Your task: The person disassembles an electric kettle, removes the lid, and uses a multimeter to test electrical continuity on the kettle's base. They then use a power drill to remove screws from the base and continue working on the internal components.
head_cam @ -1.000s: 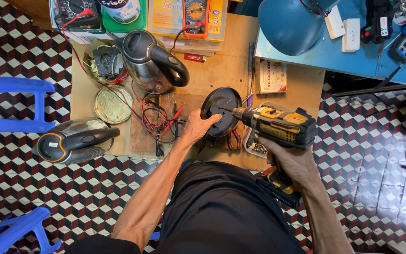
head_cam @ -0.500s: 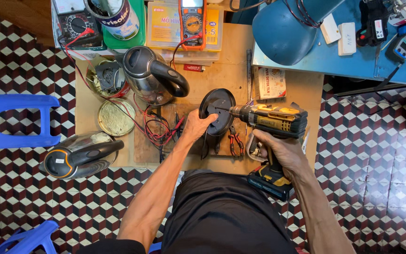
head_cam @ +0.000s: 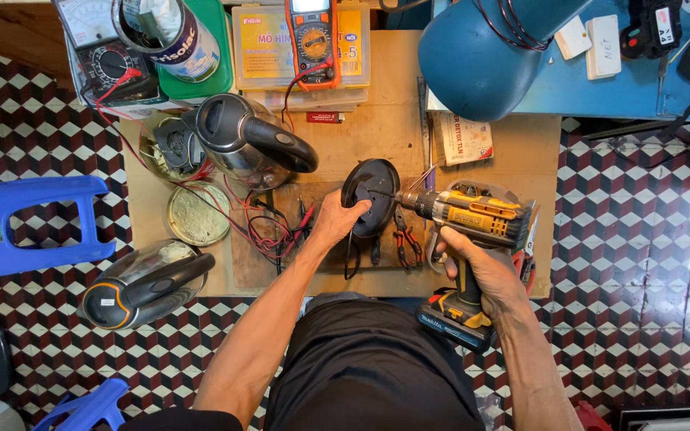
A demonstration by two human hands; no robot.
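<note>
My left hand (head_cam: 337,219) grips the near edge of the black base (head_cam: 370,196), fingers curled around its rim, holding it tilted on the wooden board (head_cam: 253,259) near the middle of the table (head_cam: 385,120). My right hand (head_cam: 477,271) is wrapped tight round the handle of the drill (head_cam: 465,219), its bit pressed against the middle of the base. I judge that the bit could skid off the screw and run toward my left fingers, since they sit just beside the tip. The base may also spin in my grip, as one hand alone holds it. Red wires (head_cam: 269,231) lie touching the board beside my left wrist and could snag. Pliers (head_cam: 402,239) lie just under the drill's nose, near the front edge.
</note>
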